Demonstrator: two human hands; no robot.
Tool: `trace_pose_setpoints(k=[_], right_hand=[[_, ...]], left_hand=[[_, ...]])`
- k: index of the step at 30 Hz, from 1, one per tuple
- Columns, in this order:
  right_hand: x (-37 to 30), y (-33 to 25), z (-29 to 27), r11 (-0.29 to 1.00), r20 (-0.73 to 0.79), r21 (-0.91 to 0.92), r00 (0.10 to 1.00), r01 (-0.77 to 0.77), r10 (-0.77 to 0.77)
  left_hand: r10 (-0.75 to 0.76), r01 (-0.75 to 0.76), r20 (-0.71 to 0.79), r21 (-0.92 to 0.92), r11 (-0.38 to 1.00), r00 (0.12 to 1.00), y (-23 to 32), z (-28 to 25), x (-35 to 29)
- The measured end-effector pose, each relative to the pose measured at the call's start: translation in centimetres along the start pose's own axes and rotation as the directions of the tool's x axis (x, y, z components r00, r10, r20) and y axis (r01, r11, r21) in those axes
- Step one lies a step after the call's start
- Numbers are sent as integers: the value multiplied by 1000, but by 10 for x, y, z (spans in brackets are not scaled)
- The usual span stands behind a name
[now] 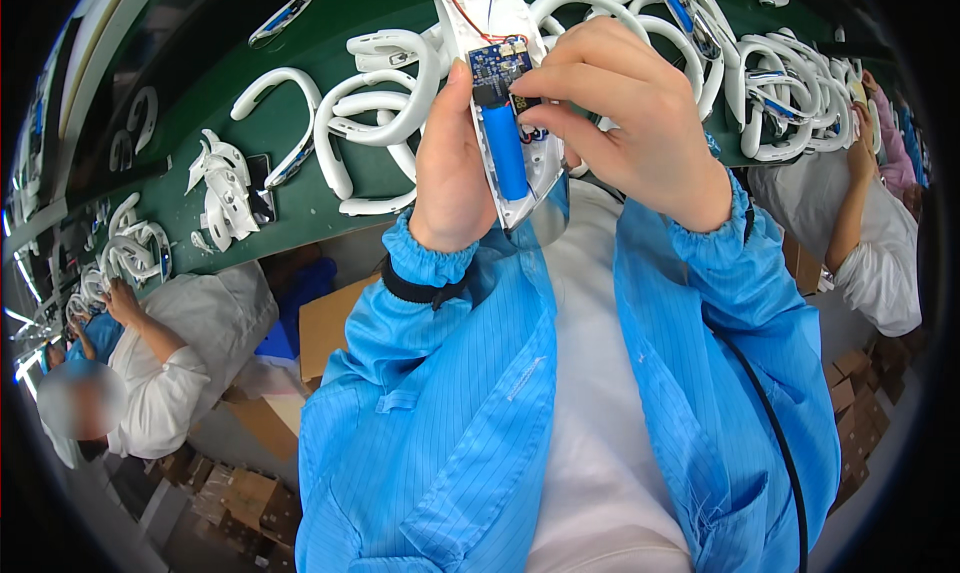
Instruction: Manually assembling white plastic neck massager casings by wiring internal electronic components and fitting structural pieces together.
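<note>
My left hand (450, 178) is closed around the side of an opened white plastic housing (462, 3), held tilted above the table edge. Inside it lie a dark blue circuit board (488, 68) and a blue cylindrical battery (506, 158). Thin red wires (462, 15) run from the upper end of the housing down to the board. With thumb and forefinger, my right hand (640, 113) pinches a small dark display module (523, 104) beside the board and battery. My fingers partly cover that module, and I cannot tell whether it is seated.
White looped housings (400, 123) lie across the green table (350, 13), with a dense pile (790, 93) at the right. White curved parts (228, 188) sit beside a dark flat object (261, 195). Co-workers sit left (180, 358) and right (885, 228). A cardboard box (325, 323) stands below the edge.
</note>
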State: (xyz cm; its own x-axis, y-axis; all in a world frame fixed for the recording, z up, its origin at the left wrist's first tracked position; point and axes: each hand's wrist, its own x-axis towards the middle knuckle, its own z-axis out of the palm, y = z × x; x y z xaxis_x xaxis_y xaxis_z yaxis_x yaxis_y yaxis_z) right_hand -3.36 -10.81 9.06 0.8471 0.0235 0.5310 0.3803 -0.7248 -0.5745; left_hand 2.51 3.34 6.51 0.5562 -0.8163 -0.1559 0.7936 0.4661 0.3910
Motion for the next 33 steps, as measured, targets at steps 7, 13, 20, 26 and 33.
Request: trace_pose_setpoints(k=[7,13,20,26,33], right_hand=[[1,-1,3,1000,-2,-27,1000,-1,1],[-1,-2,-1,995,-39,47,996,-83,84],[-2,-2,1,993,-23,61,995,-101,102],[1,0,3,996,15,63,998,-55,54],[-1,15,-22,954,-155,160,948,-254,279]], left_hand=[[-8,23,198,-75,997,980,0,-12,3],[22,-16,-53,104,994,998,-2,0,2],[23,-20,-30,94,995,999,-1,-2,2],[21,-16,-54,82,997,998,1,-1,2],[-36,41,-84,54,998,996,20,-20,-14]])
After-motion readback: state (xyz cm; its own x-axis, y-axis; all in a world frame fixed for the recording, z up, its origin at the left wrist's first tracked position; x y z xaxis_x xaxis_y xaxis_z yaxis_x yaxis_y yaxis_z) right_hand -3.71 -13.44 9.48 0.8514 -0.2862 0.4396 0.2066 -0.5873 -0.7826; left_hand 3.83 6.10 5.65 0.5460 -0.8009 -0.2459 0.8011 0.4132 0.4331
